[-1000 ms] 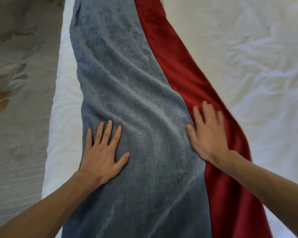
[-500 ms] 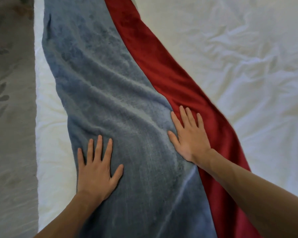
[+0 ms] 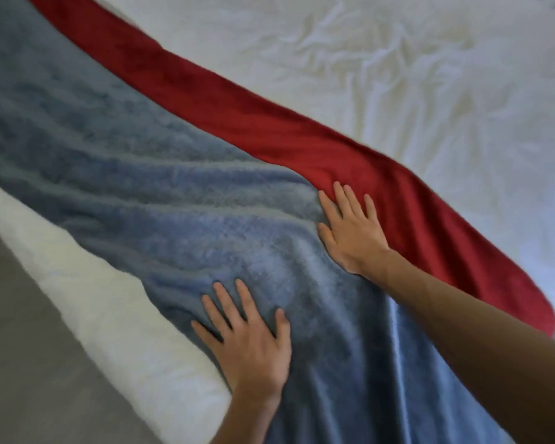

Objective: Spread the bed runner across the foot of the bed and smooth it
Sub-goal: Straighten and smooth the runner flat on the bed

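A grey-blue plush bed runner (image 3: 135, 174) lies along the edge of the bed, with long ripples across it. A red strip of cloth (image 3: 269, 123) borders its far side. My left hand (image 3: 250, 341) presses flat on the grey-blue cloth near its outer edge, fingers spread. My right hand (image 3: 350, 225) lies flat where the grey-blue meets the red, fingertips on the red strip. Both forearms reach in from the lower right.
A wrinkled white bed sheet (image 3: 398, 75) covers the mattress beyond the red strip. The white mattress edge (image 3: 109, 315) runs diagonally at lower left, with grey carpet (image 3: 20, 363) below it.
The view has swung, so the runner now runs diagonally. Both hands stay flat on the cloth and have slid nearer to me along the runner; ripples have bunched ahead of them.
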Available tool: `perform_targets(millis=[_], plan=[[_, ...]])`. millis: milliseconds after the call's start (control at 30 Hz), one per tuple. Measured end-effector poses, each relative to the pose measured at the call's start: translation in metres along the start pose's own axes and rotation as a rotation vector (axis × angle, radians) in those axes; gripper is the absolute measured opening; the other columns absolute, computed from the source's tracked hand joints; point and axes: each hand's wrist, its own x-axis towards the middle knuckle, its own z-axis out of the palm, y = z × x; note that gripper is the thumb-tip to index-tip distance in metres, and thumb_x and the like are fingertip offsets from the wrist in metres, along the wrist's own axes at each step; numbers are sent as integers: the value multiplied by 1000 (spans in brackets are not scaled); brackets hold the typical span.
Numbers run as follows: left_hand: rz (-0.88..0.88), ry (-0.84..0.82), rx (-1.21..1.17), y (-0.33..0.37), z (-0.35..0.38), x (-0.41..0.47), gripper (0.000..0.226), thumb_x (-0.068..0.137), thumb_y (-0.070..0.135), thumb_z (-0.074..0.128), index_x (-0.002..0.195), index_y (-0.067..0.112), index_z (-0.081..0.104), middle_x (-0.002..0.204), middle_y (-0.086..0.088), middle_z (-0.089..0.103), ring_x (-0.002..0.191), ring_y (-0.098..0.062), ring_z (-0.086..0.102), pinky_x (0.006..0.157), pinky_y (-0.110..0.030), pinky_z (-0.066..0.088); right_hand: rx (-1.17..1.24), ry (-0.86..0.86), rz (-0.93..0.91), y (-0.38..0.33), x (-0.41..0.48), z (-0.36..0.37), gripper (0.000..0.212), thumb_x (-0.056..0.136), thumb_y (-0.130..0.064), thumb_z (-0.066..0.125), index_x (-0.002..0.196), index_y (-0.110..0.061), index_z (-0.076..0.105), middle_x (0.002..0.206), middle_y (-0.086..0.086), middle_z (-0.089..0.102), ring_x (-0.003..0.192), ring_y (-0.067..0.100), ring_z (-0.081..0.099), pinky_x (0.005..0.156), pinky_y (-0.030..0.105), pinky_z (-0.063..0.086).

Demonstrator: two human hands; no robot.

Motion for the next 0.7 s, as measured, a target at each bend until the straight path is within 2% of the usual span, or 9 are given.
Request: perform_targets(millis=[200, 467, 600, 700], plan=[[54, 11, -79, -2, 8, 4, 79, 83, 55, 27, 146, 7, 26, 153, -25, 18, 140, -44, 11, 107, -69, 7, 192, -3, 210, -36, -20, 3, 63, 95, -45, 27, 151, -25, 7, 159, 12, 0, 145, 29, -1, 116, 48, 2], [81, 23, -122, -3, 20, 8, 81, 83, 53, 29, 147, 5, 16, 152, -29, 12, 139, -47, 7, 106, -71, 4, 475, 92, 313, -95, -111, 1, 61, 93, -35, 44, 147, -15, 27, 159, 8, 10, 145, 21, 6, 117, 37, 2], [86, -8, -159, -1, 17, 8, 79, 87, 52, 30, 148, 6, 10, 154, -27, 8, 140, -45, 3, 106, -69, 0, 544, 148, 339, -114, -157, 0, 57, 91, -16, 46, 146, -15, 30, 158, 5, 16, 145, 16, 7, 115, 27, -4], [95, -24, -205, -1, 13, 8, 80, 89, 53, 36, 148, 6, 9, 154, -27, 4, 141, -45, -1, 107, -68, -3, 623, 227, 456, -133, -185, -3, 58, 84, -1, 46, 141, -12, 41, 154, 5, 28, 144, 14, 17, 114, 20, -2]])
